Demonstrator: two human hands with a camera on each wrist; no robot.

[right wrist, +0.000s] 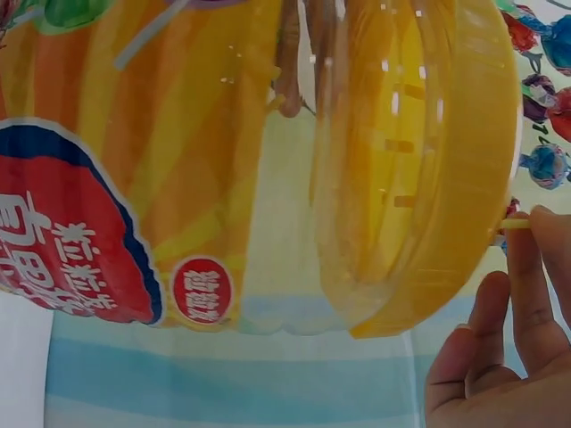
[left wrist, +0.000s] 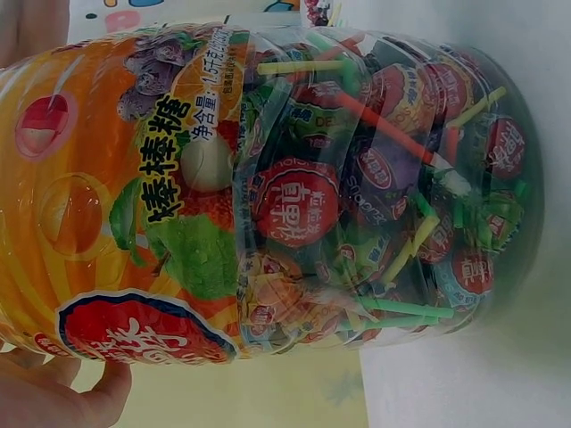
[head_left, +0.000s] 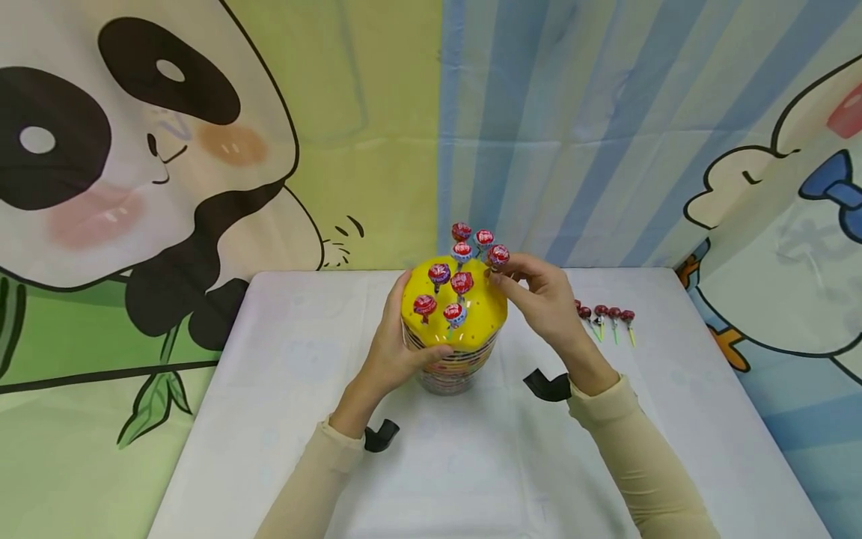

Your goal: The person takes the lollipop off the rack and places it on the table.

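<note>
Here in the head view, the jar [head_left: 450,380] stands upright at the middle of the frame on the white desk [head_left: 283,389], its yellow lid [head_left: 486,318] facing up. The left hand [head_left: 393,348] has its grip wrapped round the jar's top at left, thumb across the front, most likely to stop it turning or tipping. Over on the right, the right hand [head_left: 544,299] has its grip clamped on a lollipop [head_left: 498,256], pinched low by the lid's edge, a hold that seems suited to close control of the stick. Seven more lollipops [head_left: 462,283] stand in the lid, heads up, and a row of loose lollipops [head_left: 613,313] lies right of centre, presumably there to be within that hand's reach. Across to the left wrist view: the jar runs sideways through the frame, wrapped candies [left wrist: 294,201] packed behind its clear wall, weight that should help it stay put, with fingers against it at lower left. And the right wrist view: at the right edge, finger and thumb pinch a pale yellow stick [right wrist: 516,224] square to the lid; whether its tip sits in a hole, I can't quite tell.
</note>
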